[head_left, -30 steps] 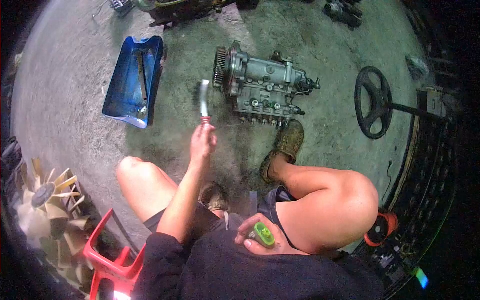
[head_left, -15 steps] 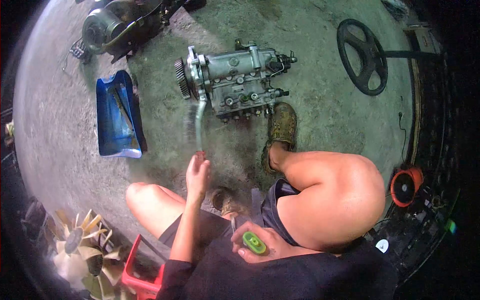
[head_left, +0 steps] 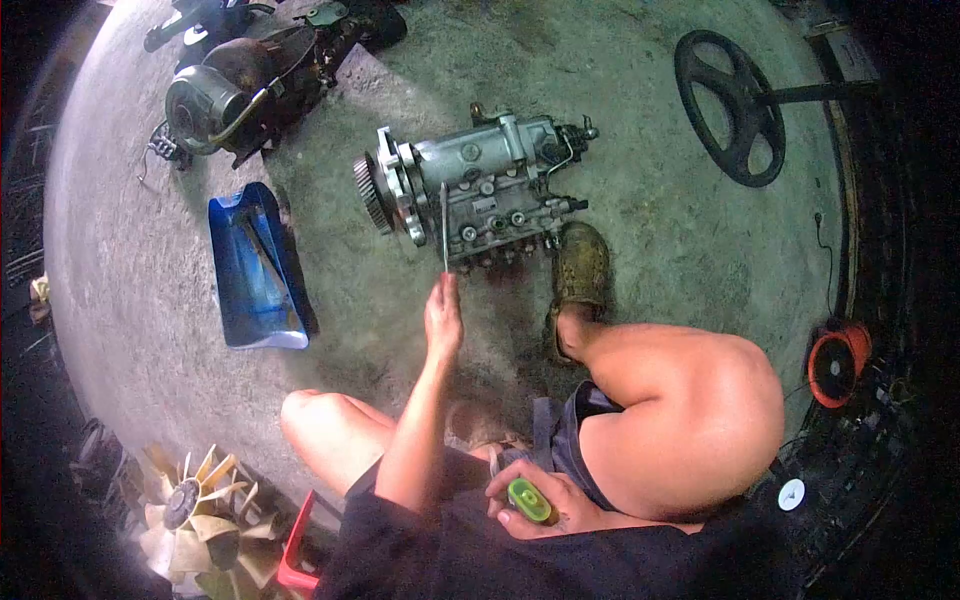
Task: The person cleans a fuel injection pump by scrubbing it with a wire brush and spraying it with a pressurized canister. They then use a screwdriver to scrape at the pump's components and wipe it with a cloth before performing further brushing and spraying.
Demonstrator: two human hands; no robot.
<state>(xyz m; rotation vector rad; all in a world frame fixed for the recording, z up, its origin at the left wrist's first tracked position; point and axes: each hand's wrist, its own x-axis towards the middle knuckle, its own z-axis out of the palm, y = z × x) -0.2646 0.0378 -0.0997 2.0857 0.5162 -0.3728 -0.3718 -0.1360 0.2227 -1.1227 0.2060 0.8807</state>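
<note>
My left hand (head_left: 443,318) is closed around the handle of a screwdriver (head_left: 445,232) with a long metal shaft. Its tip reaches the side of a metal fuel injection pump (head_left: 478,152), which lies on the floor; whether the tip touches is hard to tell. A toothed gear (head_left: 372,193) sits at the pump's left end. Close to my lap, my right hand (head_left: 555,490) is wrapped round a green handle (head_left: 529,500), seemingly of another screwdriver, whose shaft is hidden now.
Left of the pump lies a blue dustpan (head_left: 228,285) with a long tool in it. A larger machine part (head_left: 235,90) is at upper left, a steering wheel (head_left: 690,110) at upper right. A fan (head_left: 183,505) and a red stool (head_left: 297,545) stand at lower left.
My left hand has moved right and up, bringing the screwdriver from the gear end to the pump's side. My right hand keeps its hold near my lap. The view has shifted slightly.
</note>
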